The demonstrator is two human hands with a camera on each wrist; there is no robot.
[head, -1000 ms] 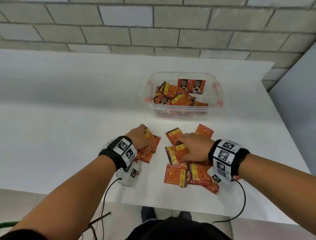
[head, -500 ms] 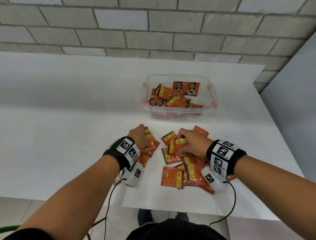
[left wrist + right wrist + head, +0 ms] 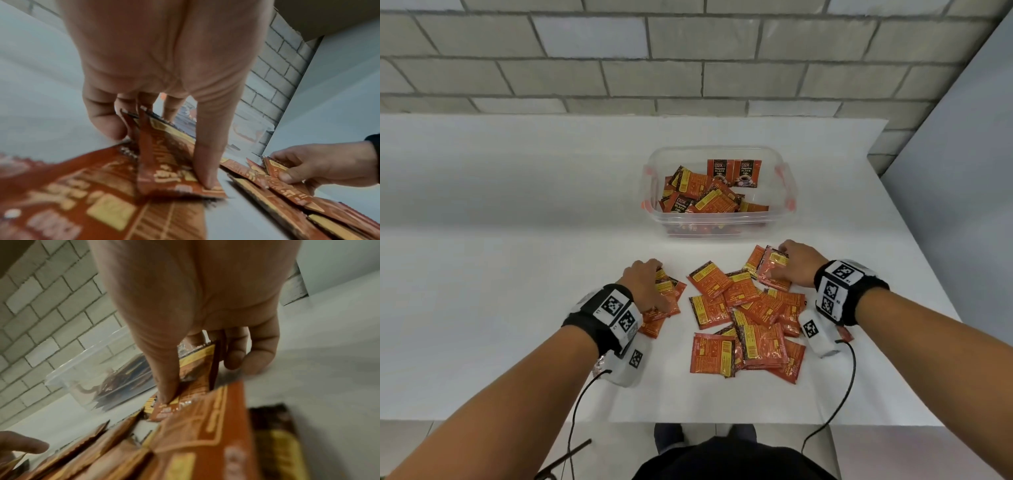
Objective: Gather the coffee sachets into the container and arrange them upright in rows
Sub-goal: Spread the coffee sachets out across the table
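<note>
Several orange coffee sachets [image 3: 743, 322] lie scattered flat on the white table [image 3: 482, 274] in front of a clear plastic container [image 3: 779, 222], which holds a loose heap of sachets plus two standing at its back wall. My left hand [image 3: 650, 284] pinches a small stack of sachets [image 3: 164, 162] between thumb and curled fingers, left of the pile. My right hand [image 3: 791, 263] pinches a few sachets [image 3: 197, 378] at the pile's far right corner, close to the container's front wall.
A grey brick wall [image 3: 688, 61] runs behind the table. The table's right edge [image 3: 928, 274] borders a grey panel. Cables hang from both wrist cameras over the table's near edge [image 3: 688, 423].
My right hand has moved right and farther away across the pile, carrying its sachets, and now grips at the far right corner. My left hand has stayed on its stack.
</note>
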